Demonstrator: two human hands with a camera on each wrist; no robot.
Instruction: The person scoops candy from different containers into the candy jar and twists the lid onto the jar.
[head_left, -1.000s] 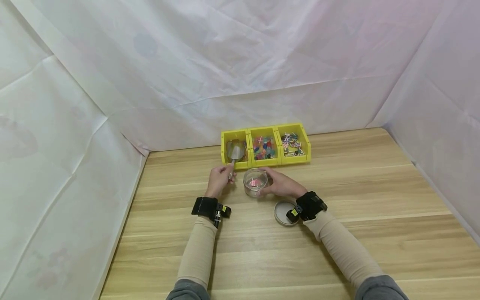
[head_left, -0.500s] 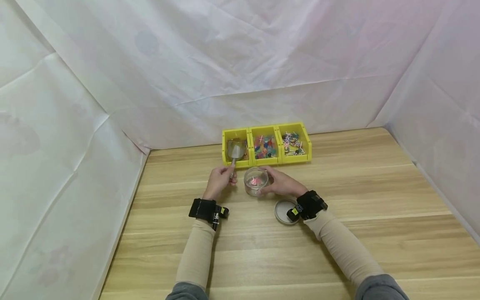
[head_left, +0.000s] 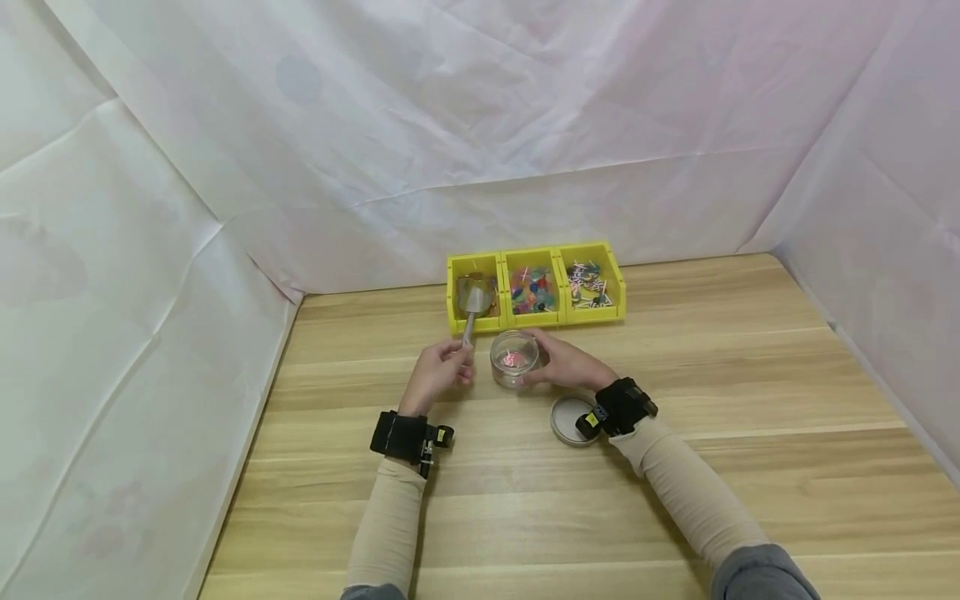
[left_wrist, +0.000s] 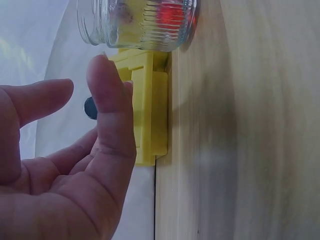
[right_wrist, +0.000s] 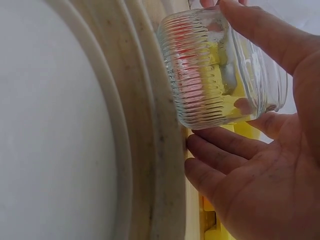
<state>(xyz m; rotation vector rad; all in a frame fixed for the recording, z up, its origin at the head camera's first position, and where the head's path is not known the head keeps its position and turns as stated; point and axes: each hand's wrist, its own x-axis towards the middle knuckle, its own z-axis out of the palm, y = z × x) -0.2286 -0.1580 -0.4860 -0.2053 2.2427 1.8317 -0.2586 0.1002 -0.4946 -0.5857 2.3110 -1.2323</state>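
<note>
A metal scoop [head_left: 475, 300] lies with its bowl in the left yellow bin [head_left: 455, 317] and its handle sticking out over the front edge. My left hand [head_left: 435, 375] is just at the handle's end. In the left wrist view, the thumb [left_wrist: 47, 97] stands apart from the index finger, and the round dark handle end [left_wrist: 90, 108] shows in the gap. With my right hand [head_left: 566, 363] I hold a ribbed glass jar [right_wrist: 195, 75] upright on the table, thumb and fingers around its side. Red-and-white candy [head_left: 513, 359] lies inside the jar, which has no lid on.
A round lid [head_left: 566, 417] lies on the table under my right wrist. Two more yellow bins adjoin the left one: the middle bin holds colourful candies [head_left: 534, 290], the right bin small lollipops [head_left: 588, 287]. White cloth walls [head_left: 525, 150] enclose the wooden table [head_left: 487, 500].
My left hand has let go of the scoop handle and drawn back slightly toward me. The scoop stays in the left bin. My right hand keeps its hold on the jar.
</note>
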